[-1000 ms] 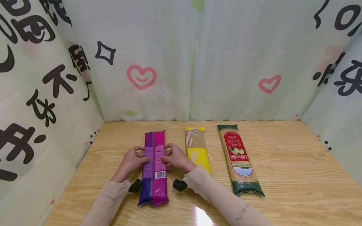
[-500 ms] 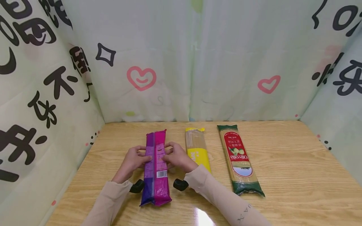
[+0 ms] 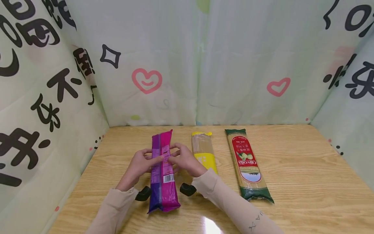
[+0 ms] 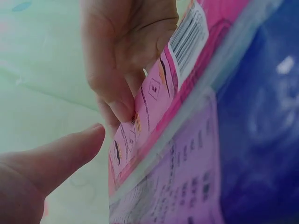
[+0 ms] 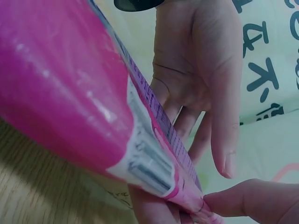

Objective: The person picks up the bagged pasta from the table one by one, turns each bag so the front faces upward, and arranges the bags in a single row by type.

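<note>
A long purple-and-pink plastic packet [image 3: 165, 195] with a barcode stands out in the head view, in front of the person; its contents are hidden. My left hand [image 3: 140, 165] holds its left side, fingers running behind it. The left thumb [image 4: 70, 154] reaches over the front but stands apart from the surface in the wrist views. From the right side my right hand [image 3: 187, 161] grips the packet, its thumb [image 5: 252, 198] on the front and fingers behind. Wood shows below the packet [image 5: 70, 107] in the right wrist view.
Right of the purple packet, a yellow-ended noodle packet [image 3: 203, 144] lies partly hidden by the right hand and sleeve. Farther right lies a green-ended spaghetti packet [image 3: 246, 162] with a red label. Printed curtains [image 3: 233, 65] enclose the wooden table [image 3: 306, 182] at the back and sides.
Both hands have moved slightly up and right in the head view, carrying the purple packet, which now leans a little. The left thumb has slid farther across its front. The other packets stay put.
</note>
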